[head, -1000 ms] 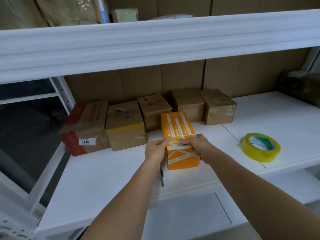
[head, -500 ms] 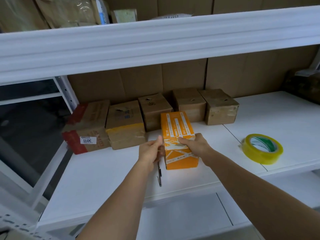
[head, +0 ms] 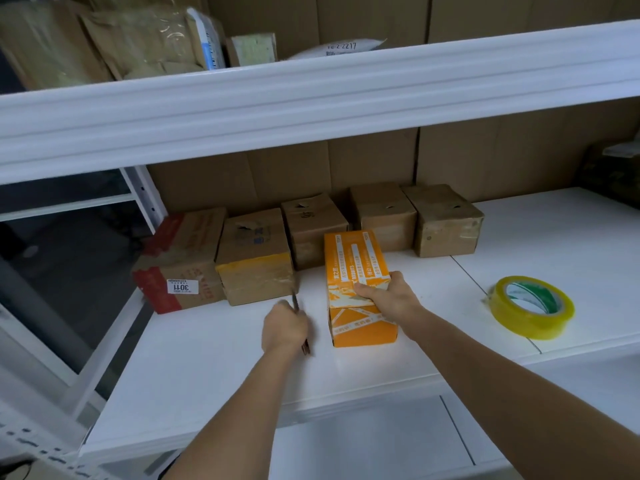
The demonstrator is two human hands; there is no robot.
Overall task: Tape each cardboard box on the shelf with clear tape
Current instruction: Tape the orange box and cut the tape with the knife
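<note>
Red-edged box [head: 180, 261]: far left of the back row, about 10 o'clock from the left hand; white label on its front; tape state unclear.
Yellow-banded box [head: 256, 254]: touching the red-edged box's right side; torn patch on top, yellowish band across the front edge.
Left hand [head: 284, 327]: on the shelf [head: 207, 375] just left of the orange box, not touching it; fingers curled tight round a thin dark tool.
Tool [head: 295, 302]: slim; tip pokes out at 12 o'clock from the fist, other end shows below it; probably a cutter or pen, too small to tell.
Plain brown boxes [head: 381, 216]: three more along the back, from 12 to 2 o'clock of the orange box; small holes or tears on the tops.
Orange box [head: 356, 282]: pulled forward from the row, long axis running front to back, near the shelf's front edge.
Right hand [head: 384, 296]: clamped over the orange box's near top edge, fingers spread narrow and pressing down on it.
Tape roll [head: 531, 306]: lying flat at 3 o'clock from the orange box, well apart, untouched; yellowish-clear.
Step in hand: judged as steadying the orange box with the tool ready; finishing or trimming its tape.
Next move: likely free the right hand, reach to 3 o'clock for the roll, or swap in a brown box.
</note>
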